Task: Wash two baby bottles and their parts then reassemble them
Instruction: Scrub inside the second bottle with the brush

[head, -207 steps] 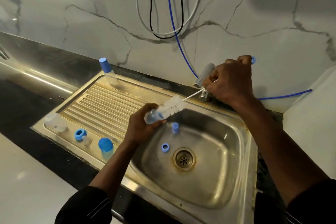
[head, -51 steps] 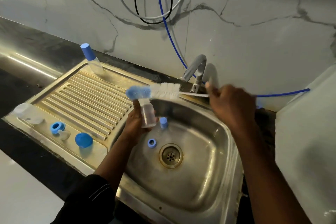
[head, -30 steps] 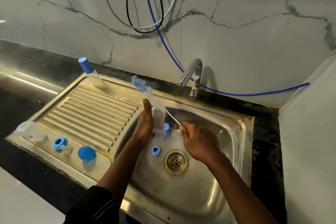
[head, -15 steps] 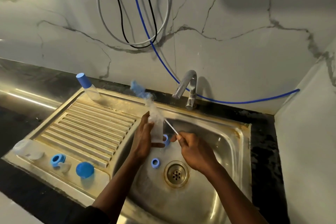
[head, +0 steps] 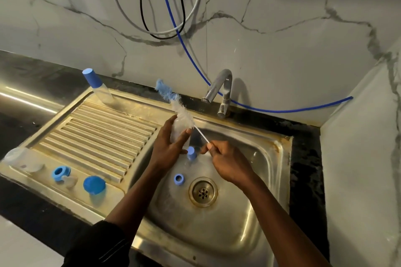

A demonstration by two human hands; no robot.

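My left hand [head: 168, 147] grips a small clear baby bottle [head: 177, 131] over the left side of the steel sink basin [head: 249, 212]. My right hand [head: 225, 159] pinches the thin handle of a bottle brush [head: 180, 108]; its white and blue bristles lie against the outside of the bottle and point up to the left. A blue cap [head: 191, 153] and a blue ring [head: 179, 179] lie in the basin. On the drainboard sit a clear bottle [head: 15, 156], a blue ring with a clear teat [head: 61, 174] and a blue dome cap [head: 94, 184].
A clear bottle with a blue cap [head: 95, 86] stands at the drainboard's back corner. The tap [head: 218, 91] stands behind the basin, with no water running. A drain [head: 203, 192] sits mid-basin. Cables and a blue hose [head: 282, 111] hang on the marble wall. A white wall closes the right side.
The brush came out of the bottle and swung from level to slanting up-left along the bottle's outside. My right hand dropped from the tap area into the basin beside my left.
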